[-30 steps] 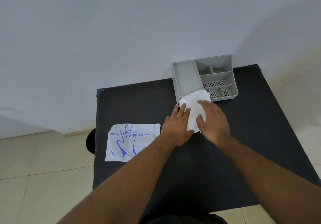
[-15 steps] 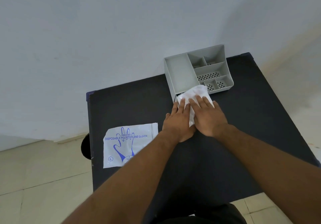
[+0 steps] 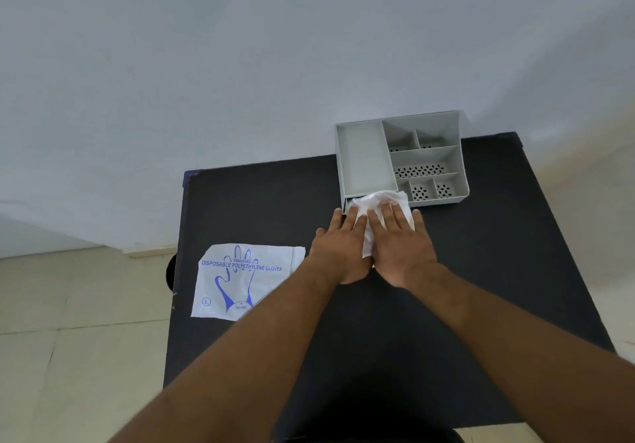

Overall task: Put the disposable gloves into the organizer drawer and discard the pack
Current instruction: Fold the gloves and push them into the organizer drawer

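Both hands, left hand (image 3: 338,248) and right hand (image 3: 400,245), pressed flat on the gloves (image 3: 372,205), fingers spread, nothing gripped, could easily bunch them against the organizer (image 3: 364,157) front.

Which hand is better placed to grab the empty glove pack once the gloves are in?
Probably the left hand: the glove pack lies just to its left, while the right hand would have to cross over it.

Flat hands (image 3: 372,248) on gloves (image 3: 374,202)
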